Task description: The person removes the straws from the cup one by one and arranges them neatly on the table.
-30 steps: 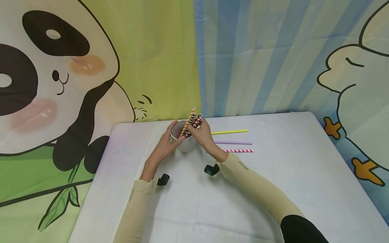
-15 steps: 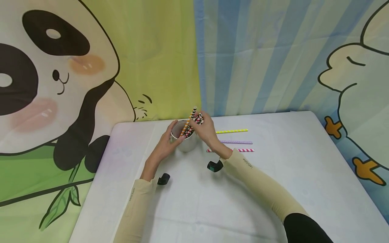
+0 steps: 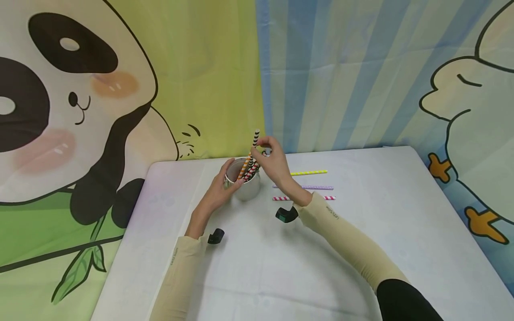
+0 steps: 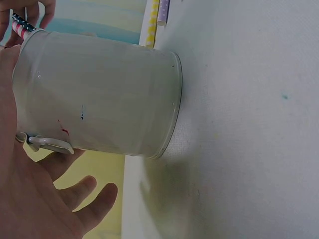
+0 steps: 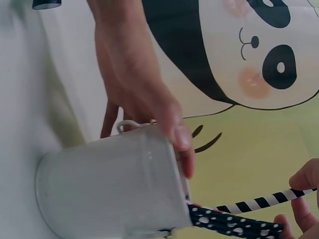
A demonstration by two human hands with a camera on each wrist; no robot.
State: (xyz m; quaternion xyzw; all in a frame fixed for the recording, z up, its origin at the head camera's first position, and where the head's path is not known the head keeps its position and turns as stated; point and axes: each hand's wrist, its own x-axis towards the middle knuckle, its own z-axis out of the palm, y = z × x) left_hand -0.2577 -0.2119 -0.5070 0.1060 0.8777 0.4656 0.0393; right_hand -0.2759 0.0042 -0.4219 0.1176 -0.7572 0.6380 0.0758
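A white metal bucket (image 3: 246, 191) with small side handles stands at the table's back edge, several patterned paper straws leaning in it. My left hand (image 3: 218, 191) holds its rim, thumb over the near side; in the left wrist view the other fingers lie spread beside the wall. My right hand (image 3: 278, 164) is above the opening and pinches a black-and-white striped straw (image 5: 264, 201) that slants up out of the bucket. An orange striped straw (image 3: 243, 169) leans beside it. Black straws with white dots (image 5: 234, 221) stick out just below the right fingers.
To the right of the bucket lie a yellow straw (image 3: 309, 172), a purple dotted straw (image 3: 317, 187) and a pink-and-white striped straw (image 3: 330, 198), roughly parallel. The white table (image 3: 257, 276) meets a printed curtain (image 3: 217, 80) behind it.
My right hand has shifted up and slightly right, and the black-and-white striped straw now stands higher out of the bucket. The left hand and the bucket have stayed put.
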